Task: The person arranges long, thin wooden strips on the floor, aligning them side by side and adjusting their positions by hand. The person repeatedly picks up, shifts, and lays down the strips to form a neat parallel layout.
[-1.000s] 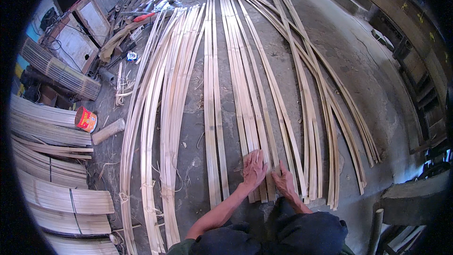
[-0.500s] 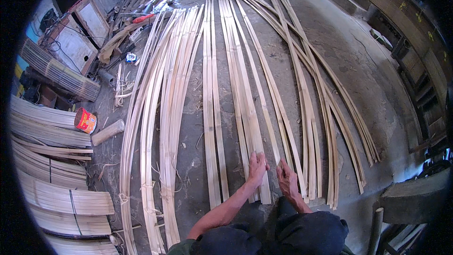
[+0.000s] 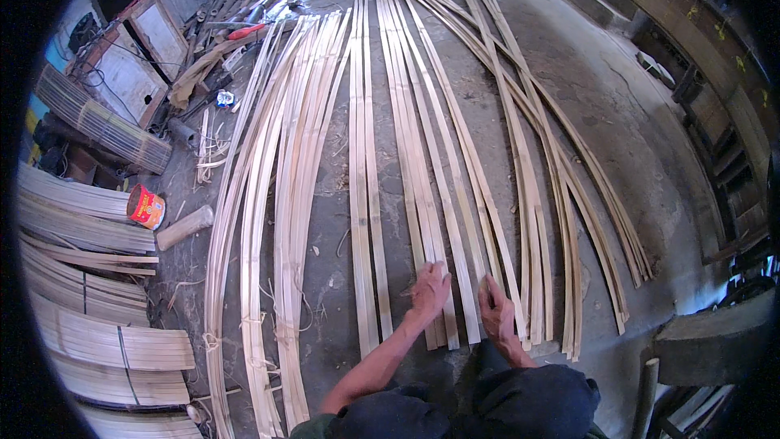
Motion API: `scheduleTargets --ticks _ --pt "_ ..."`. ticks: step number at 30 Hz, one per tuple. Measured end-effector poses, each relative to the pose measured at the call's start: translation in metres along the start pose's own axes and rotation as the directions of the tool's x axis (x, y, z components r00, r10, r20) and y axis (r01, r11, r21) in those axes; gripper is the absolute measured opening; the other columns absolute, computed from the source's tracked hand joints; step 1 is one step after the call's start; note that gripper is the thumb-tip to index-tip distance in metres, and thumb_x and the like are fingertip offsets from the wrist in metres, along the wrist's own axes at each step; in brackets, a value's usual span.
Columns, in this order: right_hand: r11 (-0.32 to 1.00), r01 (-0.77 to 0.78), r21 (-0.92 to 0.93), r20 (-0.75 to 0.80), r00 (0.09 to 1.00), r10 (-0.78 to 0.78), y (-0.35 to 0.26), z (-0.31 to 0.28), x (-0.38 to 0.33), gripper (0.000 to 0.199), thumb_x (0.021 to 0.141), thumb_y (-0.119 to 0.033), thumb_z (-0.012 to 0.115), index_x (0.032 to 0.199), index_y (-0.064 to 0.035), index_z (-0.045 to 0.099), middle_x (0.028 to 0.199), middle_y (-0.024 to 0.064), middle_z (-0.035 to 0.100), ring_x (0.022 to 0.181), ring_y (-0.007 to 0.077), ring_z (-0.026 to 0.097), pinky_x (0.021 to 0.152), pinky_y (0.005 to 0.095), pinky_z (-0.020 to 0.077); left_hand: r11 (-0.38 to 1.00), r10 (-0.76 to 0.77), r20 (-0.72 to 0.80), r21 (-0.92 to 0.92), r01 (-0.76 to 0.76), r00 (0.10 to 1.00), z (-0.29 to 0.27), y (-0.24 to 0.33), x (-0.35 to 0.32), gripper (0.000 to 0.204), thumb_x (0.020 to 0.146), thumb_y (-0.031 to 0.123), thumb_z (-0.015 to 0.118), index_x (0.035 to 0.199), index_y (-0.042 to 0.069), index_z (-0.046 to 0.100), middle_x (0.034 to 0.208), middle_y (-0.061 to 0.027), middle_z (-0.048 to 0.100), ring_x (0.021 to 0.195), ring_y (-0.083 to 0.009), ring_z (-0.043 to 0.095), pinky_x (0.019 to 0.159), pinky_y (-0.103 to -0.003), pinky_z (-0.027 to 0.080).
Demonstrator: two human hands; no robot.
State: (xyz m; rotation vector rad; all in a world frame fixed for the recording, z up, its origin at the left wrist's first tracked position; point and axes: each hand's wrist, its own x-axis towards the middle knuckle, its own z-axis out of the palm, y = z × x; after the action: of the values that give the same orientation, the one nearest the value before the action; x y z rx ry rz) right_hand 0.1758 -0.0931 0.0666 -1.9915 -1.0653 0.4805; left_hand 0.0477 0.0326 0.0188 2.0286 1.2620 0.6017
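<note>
Long pale bamboo strips lie lengthwise on the floor in front of me. My left hand (image 3: 431,289) is closed over the near part of a pair of bamboo strips (image 3: 419,219), its fingers curled across their top. Just right of it a single bamboo strip (image 3: 461,276) lies apart from that pair, its near end free. My right hand (image 3: 497,309) has thumb and forefinger pinched at a narrow bamboo strip (image 3: 469,228); the exact grip is partly hidden. Beside that hand on the right runs another group of bamboo strips (image 3: 536,268).
Tied bamboo bundles (image 3: 288,195) lie to the left, and stacked bundles (image 3: 114,341) fill the left edge. A red tin (image 3: 146,207) and a short bamboo piece (image 3: 186,228) are near them. Crossing strips (image 3: 597,211) spread right. A dark block (image 3: 715,341) sits at lower right.
My left hand has shifted left, onto the pair of bamboo strips. One strip that lay against the pair now lies a little to the right, with a gap between. My right hand has barely moved.
</note>
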Motion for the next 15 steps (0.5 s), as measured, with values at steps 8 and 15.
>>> scheduleTargets --ticks 8,15 --pt "0.964 0.208 0.166 -0.060 0.978 -0.201 -0.027 0.017 -0.004 0.043 0.096 -0.007 0.058 0.137 0.0043 0.050 0.096 0.0083 0.068 0.071 0.0107 0.056 0.065 0.0249 0.0484 0.974 0.003 -0.104 0.224 0.020 0.995 -0.014 -0.028 0.014 0.040 0.083 0.017 0.068 0.110 -0.002 0.045 0.111 -0.0240 0.051 0.103 -0.0423 0.054 0.086 -0.049 0.046" --pt "0.932 -0.159 0.326 0.153 0.982 0.114 -0.026 0.056 0.006 0.047 0.100 -0.017 0.055 0.144 -0.0048 0.045 0.076 -0.0008 0.057 0.062 0.0074 0.050 0.055 0.0253 0.0459 0.985 -0.170 -0.003 0.034 0.170 0.985 -0.010 -0.033 0.036 0.033 0.084 0.014 0.066 0.107 -0.003 0.050 0.104 -0.0235 0.059 0.098 -0.0393 0.060 0.084 -0.047 0.049"
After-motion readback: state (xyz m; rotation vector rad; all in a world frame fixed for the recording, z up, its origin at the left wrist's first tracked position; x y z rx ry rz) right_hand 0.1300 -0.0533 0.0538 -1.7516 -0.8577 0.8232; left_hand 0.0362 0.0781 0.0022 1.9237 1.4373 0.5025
